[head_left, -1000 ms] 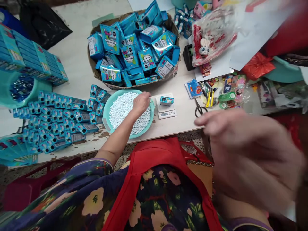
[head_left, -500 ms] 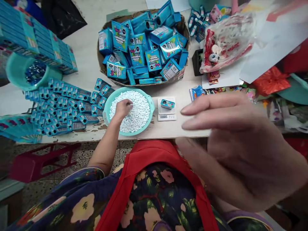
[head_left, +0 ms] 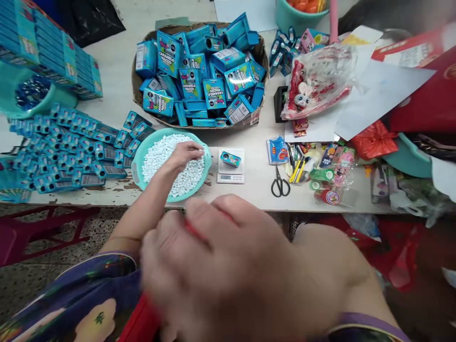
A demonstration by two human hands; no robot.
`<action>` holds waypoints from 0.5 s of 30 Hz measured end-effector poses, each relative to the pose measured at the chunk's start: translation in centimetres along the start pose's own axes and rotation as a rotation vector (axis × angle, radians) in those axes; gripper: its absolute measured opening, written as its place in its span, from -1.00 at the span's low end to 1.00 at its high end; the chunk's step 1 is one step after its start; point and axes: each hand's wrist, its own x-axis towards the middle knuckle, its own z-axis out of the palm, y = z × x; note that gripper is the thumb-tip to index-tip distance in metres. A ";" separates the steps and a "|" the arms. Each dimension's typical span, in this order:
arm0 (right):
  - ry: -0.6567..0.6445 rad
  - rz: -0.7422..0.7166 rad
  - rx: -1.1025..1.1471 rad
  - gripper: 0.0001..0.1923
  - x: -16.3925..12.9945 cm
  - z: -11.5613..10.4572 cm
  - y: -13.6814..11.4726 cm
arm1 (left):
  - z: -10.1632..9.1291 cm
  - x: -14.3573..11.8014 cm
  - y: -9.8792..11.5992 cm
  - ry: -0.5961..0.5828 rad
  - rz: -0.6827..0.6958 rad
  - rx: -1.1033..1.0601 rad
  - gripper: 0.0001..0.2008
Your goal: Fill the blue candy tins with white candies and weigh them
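On the far left of the table, small blue tins lie in packed rows near the front edge; a knock from the forearm could send the outer ones to the floor. Just to their right stands the teal basin, heaped with white candies. The left hand rests in the heap, fingers curled down into the candies, apparently gathering some; whether any are gripped cannot be told. The basin's front rim sits close to the table edge, so a heavy press on that side may tip it. Right of the basin, apart from it, a small scale carries one open tin; loose candies carried across the gap could drop onto the table. Behind these, a basket holds blue cartons piled above its rim, liable to slide. Scissors lie further right, blades toward the clutter. Nearest the camera, the right hand is raised, blurred, fingers loosely together and holding nothing visible; it blocks the view of the lap.
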 end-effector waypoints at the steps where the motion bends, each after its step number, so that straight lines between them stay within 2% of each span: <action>1: -0.010 -0.047 -0.013 -0.73 -0.4 0.9 1.5 | 1.8 0.4 0.3 -0.072 0.018 0.059 -0.84; 2: -0.044 -0.054 -0.019 -0.76 -0.9 2.4 3.2 | 3.6 0.8 0.6 -0.127 0.031 0.124 -0.88; 3: -0.058 0.021 0.018 -0.76 -1.6 4.2 5.0 | 5.2 1.2 0.9 -0.151 0.043 0.179 -0.91; 5: -0.023 0.265 0.108 -0.66 -3.9 8.4 8.8 | 7.5 2.1 1.0 -0.165 0.113 0.366 -0.92; 7: -0.044 0.461 0.252 -0.64 -7.0 12.5 11.8 | 8.7 2.7 0.7 -0.178 0.220 0.650 -0.87; 9: -0.066 0.637 0.346 -0.63 -10.4 15.3 13.6 | 9.1 2.8 0.2 -0.212 0.315 0.915 -0.80; 12: -0.066 0.835 0.397 -0.57 -14.4 17.3 14.8 | 9.0 2.4 -0.3 -0.247 0.383 1.051 -0.72; 15: -0.012 0.933 0.426 -0.53 -16.3 17.9 15.8 | 8.7 1.8 0.1 -0.240 0.393 1.036 -0.69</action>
